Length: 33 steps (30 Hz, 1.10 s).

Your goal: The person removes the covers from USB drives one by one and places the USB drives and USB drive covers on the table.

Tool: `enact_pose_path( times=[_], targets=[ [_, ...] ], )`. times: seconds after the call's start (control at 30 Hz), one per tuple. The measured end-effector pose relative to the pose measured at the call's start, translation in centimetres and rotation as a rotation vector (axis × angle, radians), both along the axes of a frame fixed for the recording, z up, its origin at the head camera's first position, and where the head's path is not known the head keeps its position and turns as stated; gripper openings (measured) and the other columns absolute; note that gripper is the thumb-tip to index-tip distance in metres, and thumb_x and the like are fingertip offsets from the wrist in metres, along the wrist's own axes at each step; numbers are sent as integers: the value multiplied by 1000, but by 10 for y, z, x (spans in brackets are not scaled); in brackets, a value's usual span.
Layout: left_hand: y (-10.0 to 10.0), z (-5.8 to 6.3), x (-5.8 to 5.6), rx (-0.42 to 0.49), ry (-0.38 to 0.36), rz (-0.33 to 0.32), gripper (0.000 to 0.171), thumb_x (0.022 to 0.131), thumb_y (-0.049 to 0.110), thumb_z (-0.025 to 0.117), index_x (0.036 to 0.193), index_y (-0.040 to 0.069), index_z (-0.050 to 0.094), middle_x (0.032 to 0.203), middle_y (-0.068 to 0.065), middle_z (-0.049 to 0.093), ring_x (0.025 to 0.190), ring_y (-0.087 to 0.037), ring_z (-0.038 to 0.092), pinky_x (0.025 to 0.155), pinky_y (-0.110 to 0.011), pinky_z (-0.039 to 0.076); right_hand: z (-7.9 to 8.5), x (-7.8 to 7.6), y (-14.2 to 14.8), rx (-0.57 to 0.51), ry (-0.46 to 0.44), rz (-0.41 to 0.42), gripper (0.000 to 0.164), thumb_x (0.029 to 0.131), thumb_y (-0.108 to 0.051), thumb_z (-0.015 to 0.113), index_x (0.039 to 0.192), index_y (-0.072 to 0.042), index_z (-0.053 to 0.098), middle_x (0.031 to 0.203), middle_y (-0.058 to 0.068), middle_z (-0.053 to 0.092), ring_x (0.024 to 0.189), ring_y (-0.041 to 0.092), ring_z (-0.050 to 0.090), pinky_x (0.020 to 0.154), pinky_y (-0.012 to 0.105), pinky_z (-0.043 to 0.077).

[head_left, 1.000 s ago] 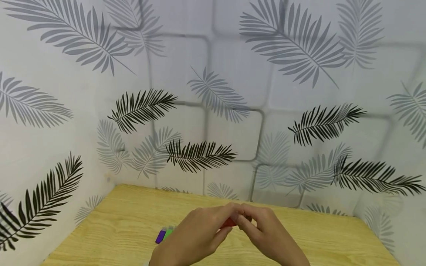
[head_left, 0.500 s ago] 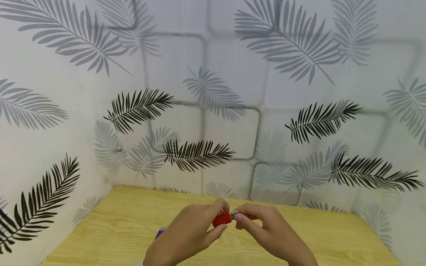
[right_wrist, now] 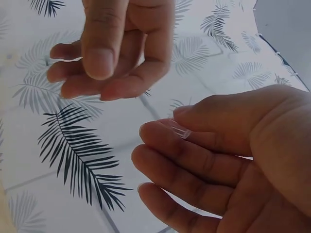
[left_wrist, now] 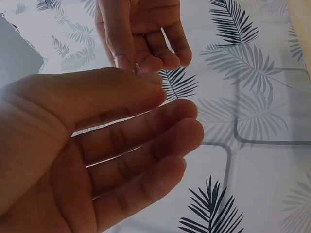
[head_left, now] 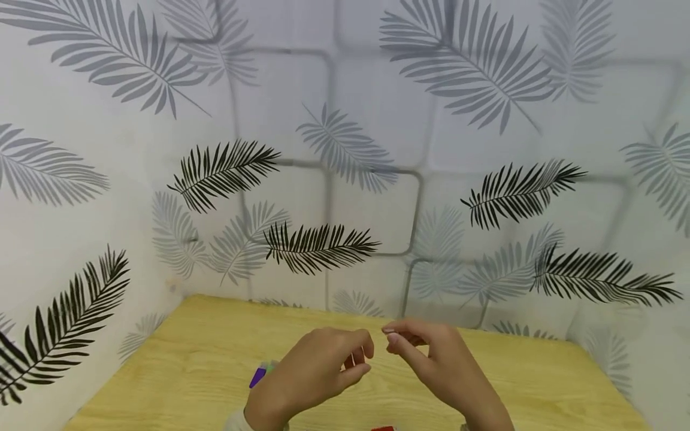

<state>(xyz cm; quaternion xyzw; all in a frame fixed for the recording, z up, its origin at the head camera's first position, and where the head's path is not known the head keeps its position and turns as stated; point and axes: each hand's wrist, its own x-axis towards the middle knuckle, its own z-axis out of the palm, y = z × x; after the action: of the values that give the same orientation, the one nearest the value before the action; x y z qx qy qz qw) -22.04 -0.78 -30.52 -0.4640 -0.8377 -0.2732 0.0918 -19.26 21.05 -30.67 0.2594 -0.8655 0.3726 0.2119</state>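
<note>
My right hand [head_left: 439,368] pinches a small clear plastic cap [right_wrist: 181,129] between thumb and index finger. Its other fingers are loosely bent. Across from it, my left hand [head_left: 318,362] holds nothing, its fingers [left_wrist: 146,141] spread and relaxed with a gap below the thumb. The fingertips of both hands face each other above the table. A red USB stick [head_left: 384,428] shows only its top edge at the bottom of the head view, below the hands; the rest is cut off.
Behind the left wrist lie a purple USB stick [head_left: 257,377] and a green one [head_left: 271,365], mostly hidden by the hand. They rest on a wood-patterned table [head_left: 215,335] that ends against a wall covering [head_left: 377,287] printed with leaves.
The red USB stick has left my left hand and is now at the bottom edge of the head view. My left fingers have loosened; the hands are slightly apart.
</note>
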Motion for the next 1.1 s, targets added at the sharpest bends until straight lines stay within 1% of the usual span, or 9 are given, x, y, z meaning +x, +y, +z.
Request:
enact_pose_path(
  times=[0.1,0.23,0.37,0.5,0.57,0.67,0.77,0.9,1.1],
  targets=[
    [1,-2,0,-7,0,3,9,91,13,68,93,17,60,77,14,62,69,5,56,63,-15,46,-1,2,6,2,-3,-19,17,94,-26,63,107,-20,73,94,-13,71,84,4,66,70,28,53],
    [1,-4,-1,-23,-27,3,8,91,15,68,95,18,61,77,15,61,68,5,55,63,-15,46,-1,4,11,-2,-19,-67,20,91,-32,67,108,-26,74,103,-13,71,88,4,66,69,26,53],
    [2,-7,-2,-38,-56,-8,8,92,17,67,96,19,61,76,17,60,68,7,55,62,-14,45,-1,4,20,-31,-41,-113,18,88,-32,70,105,-28,74,100,-14,71,86,4,67,70,26,53],
    [0,-7,-5,-41,-33,-3,7,92,17,67,96,18,61,77,16,61,68,6,55,63,-16,46,-2,4,35,-41,-73,-203,13,87,-32,71,99,-28,75,93,-15,71,83,3,67,72,26,53],
    [-2,-7,-8,-39,-31,4,7,92,17,67,96,18,61,77,15,62,69,5,55,64,-17,46,-3,3,46,-33,-104,-254,13,88,-33,71,98,-26,74,91,-15,71,83,3,67,72,25,53],
    [-7,-5,-13,-37,-36,20,7,92,17,67,96,17,61,77,14,62,68,4,55,65,-18,47,-5,1,64,-35,-167,-306,16,89,-33,70,98,-21,71,90,-10,71,81,5,67,71,25,52],
    [-11,-5,-18,-35,-68,37,6,92,17,66,96,17,62,77,14,62,68,3,56,65,-20,47,-11,-3,81,-50,-226,-344,23,89,-35,69,100,-16,67,89,-5,71,81,9,67,70,26,52],
    [-14,-6,-21,-35,-81,56,7,92,17,67,97,16,62,78,13,63,69,2,56,66,-22,48,-23,-7,104,-47,-284,-389,26,89,-33,69,104,-12,65,92,0,71,83,13,68,70,29,51],
    [-19,-11,-27,-34,-110,83,8,91,17,67,97,16,62,77,13,62,69,1,55,66,-23,48,-46,-14,133,-1,-442,-424,26,92,-27,66,110,-8,67,91,2,70,82,16,64,71,36,51]
  ],
)
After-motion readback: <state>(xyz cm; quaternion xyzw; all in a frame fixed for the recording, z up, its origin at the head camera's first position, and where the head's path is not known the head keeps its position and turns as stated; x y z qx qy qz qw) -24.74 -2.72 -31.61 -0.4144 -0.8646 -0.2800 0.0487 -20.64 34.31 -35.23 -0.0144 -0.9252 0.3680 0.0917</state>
